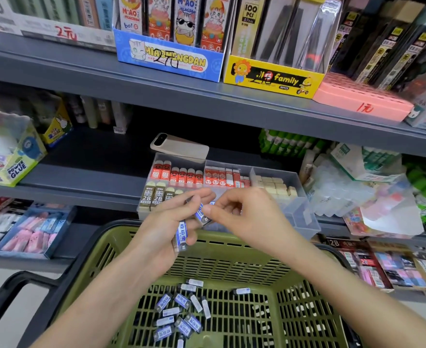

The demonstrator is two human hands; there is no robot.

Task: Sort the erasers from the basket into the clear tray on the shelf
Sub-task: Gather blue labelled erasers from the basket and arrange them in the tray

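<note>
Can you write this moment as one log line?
left hand: holds blue erasers | right hand: pinches top eraser | basket: loose erasers inside | clear tray: partly filled

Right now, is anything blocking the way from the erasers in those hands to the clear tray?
Nothing visible does. The left hand holds a blue-sleeved eraser, the right hand pinches a second eraser, and the clear tray stands open-topped just beyond them. The phone rests at the tray's far edge, out of the path.
</note>
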